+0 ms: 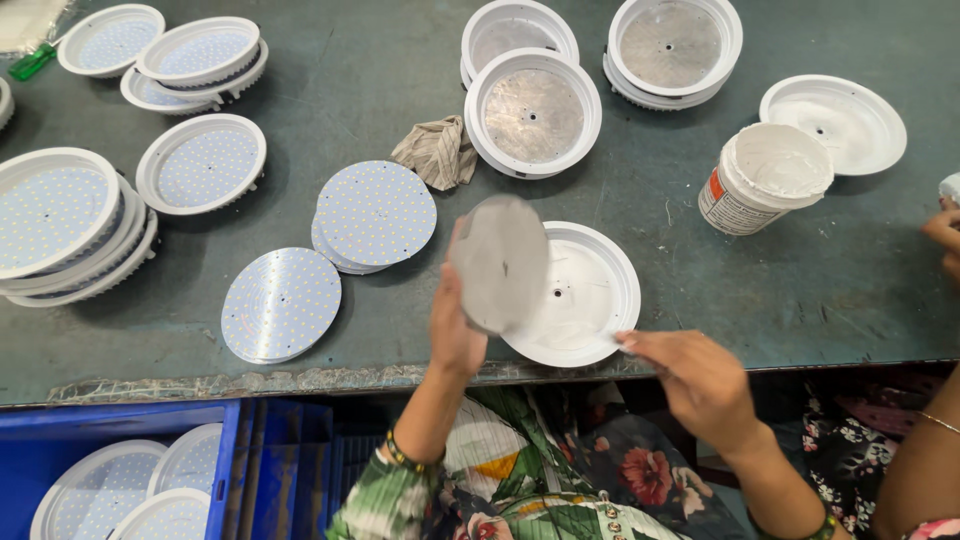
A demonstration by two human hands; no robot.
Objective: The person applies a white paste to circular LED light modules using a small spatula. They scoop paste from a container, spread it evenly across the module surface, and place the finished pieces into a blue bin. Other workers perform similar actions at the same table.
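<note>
From the head view, the left hand (455, 330) grips a grey metal disc (499, 262) tilted above an empty white housing (590, 300), whose rim the right hand (700, 375) pinches. Two housings (533, 112) further back hold discs; several finished lamps (200, 163) sit left.

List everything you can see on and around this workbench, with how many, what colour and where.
Workbench: one, dark green, fills the view.
Housing: one, white, near front edge.
Metal-lined housings: several, white and silver, back centre.
Empty housing: one, white, back right.
Paste tub: one, white, right.
Rag: one, beige, centre.
Loose LED discs: several, white, centre left.
LED-fitted housings: several, white, left side.
Screwdriver: one, green, back left.
Crate: one, blue, below bench.
Another person's hand: right edge.
Left hand: holds grey disc.
Right hand: touches the near housing's rim.
</note>
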